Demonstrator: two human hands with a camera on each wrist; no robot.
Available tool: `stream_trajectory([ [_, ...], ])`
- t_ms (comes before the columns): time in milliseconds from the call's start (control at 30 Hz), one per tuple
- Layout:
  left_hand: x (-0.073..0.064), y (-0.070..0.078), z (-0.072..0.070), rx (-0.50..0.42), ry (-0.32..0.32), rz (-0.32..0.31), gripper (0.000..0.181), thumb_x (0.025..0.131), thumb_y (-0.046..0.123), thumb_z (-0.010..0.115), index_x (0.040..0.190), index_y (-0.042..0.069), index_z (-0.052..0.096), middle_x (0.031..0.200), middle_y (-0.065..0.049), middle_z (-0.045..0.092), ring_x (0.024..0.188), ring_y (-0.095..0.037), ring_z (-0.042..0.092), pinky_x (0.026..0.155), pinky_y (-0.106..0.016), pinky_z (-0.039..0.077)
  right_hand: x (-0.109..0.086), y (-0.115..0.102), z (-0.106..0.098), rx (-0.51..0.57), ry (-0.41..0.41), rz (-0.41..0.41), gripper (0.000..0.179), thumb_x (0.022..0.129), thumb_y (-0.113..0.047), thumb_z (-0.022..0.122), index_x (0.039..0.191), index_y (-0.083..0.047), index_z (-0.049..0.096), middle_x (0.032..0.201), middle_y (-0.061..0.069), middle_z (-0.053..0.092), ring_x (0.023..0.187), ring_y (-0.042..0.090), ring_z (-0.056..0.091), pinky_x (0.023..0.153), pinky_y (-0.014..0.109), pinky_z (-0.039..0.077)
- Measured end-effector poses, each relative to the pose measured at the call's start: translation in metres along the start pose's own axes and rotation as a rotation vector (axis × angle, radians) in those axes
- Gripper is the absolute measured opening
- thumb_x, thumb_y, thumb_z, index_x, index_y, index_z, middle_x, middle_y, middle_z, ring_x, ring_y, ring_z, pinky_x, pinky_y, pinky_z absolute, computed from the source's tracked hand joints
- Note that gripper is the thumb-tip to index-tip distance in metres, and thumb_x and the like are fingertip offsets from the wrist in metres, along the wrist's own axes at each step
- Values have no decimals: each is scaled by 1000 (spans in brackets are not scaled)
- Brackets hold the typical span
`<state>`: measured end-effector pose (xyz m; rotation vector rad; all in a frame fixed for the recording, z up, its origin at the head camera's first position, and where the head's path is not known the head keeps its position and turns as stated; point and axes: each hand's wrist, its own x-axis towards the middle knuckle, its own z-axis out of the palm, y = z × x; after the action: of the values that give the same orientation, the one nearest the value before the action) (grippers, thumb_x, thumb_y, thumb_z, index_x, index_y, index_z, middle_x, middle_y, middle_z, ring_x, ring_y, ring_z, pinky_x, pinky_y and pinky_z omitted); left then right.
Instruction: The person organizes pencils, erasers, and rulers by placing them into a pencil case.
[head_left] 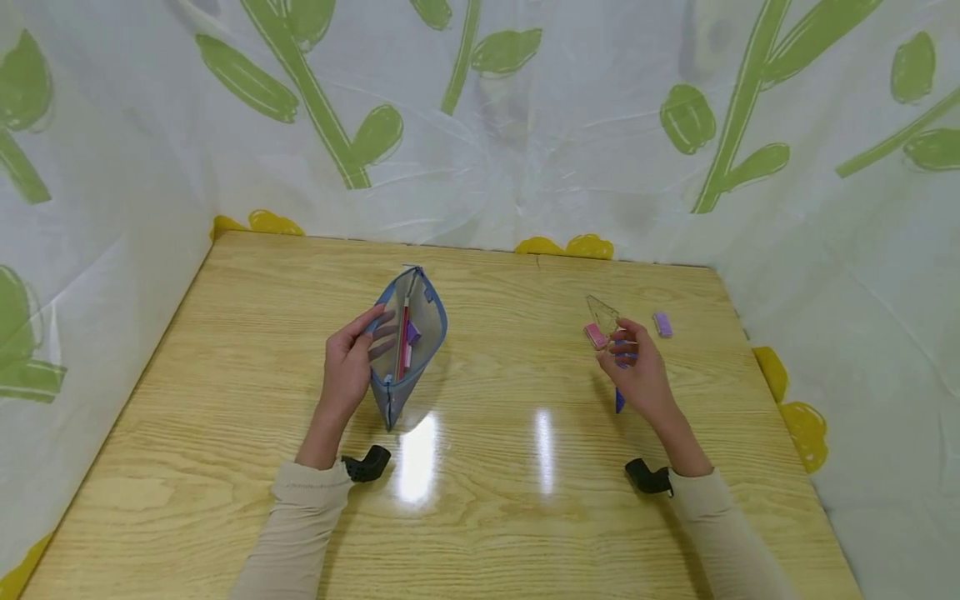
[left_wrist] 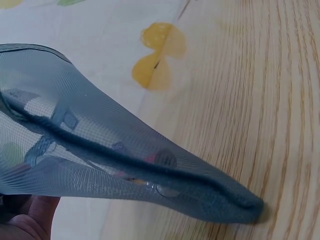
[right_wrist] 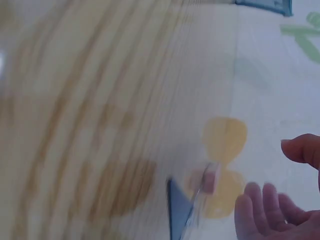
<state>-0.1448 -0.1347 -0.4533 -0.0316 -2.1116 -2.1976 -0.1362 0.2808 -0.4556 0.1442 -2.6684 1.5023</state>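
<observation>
My left hand (head_left: 347, 365) grips the left side of a blue mesh zip pencil case (head_left: 432, 327), its mouth spread open. A red pencil (head_left: 402, 337) and a purple item (head_left: 413, 333) show inside it. In the left wrist view the mesh pouch (left_wrist: 105, 115) slants down, its end close to the tabletop. My right hand (head_left: 641, 375) hovers over a blue set square (head_left: 619, 402), partly hidden beneath it. Thumb and fingers stand apart with nothing between them in the right wrist view. Near its fingertips are a pink eraser (head_left: 596, 337) and a clear set square (head_left: 600, 310).
A lilac eraser (head_left: 663, 324) lies right of the right hand on the wooden table (head_left: 495, 358). White cloth (head_left: 480, 183) with green leaf prints walls in the back and both sides. Each wrist carries a black camera mount (head_left: 367, 464).
</observation>
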Motion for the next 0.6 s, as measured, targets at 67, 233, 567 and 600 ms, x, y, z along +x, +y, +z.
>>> stream_trajectory([
  [67, 0, 0, 0, -2, 1, -3, 48, 105, -3, 26, 146, -4, 50, 140, -27, 57, 124, -43, 60, 97, -32, 58, 2, 2, -4, -40, 13, 34, 62, 99, -6, 64, 151, 8, 33, 134, 29, 47, 118, 44, 53, 98, 42, 50],
  [233, -1, 0, -1, -5, 3, -1, 47, 106, -3, 26, 146, -4, 51, 140, -27, 57, 120, -35, 64, 96, -31, 58, 8, 6, -16, -177, -14, 100, 65, 98, -8, 64, 151, 11, 32, 139, 35, 44, 121, 50, 49, 100, 61, 47],
  [567, 0, 0, 0, -14, 7, -6, 47, 106, -2, 26, 146, -4, 51, 140, -29, 56, 120, -33, 64, 96, -29, 58, 20, 18, -29, -392, -132, 228, 69, 99, -20, 65, 148, 18, 33, 139, 41, 41, 120, 53, 46, 98, 65, 47],
  [600, 0, 0, 0, -13, 6, -4, 47, 106, -2, 26, 146, -4, 50, 140, -29, 56, 121, -35, 64, 96, -28, 58, 21, 19, -29, -404, -138, 226, 68, 99, -20, 65, 147, 18, 34, 138, 41, 42, 120, 53, 47, 98, 65, 47],
])
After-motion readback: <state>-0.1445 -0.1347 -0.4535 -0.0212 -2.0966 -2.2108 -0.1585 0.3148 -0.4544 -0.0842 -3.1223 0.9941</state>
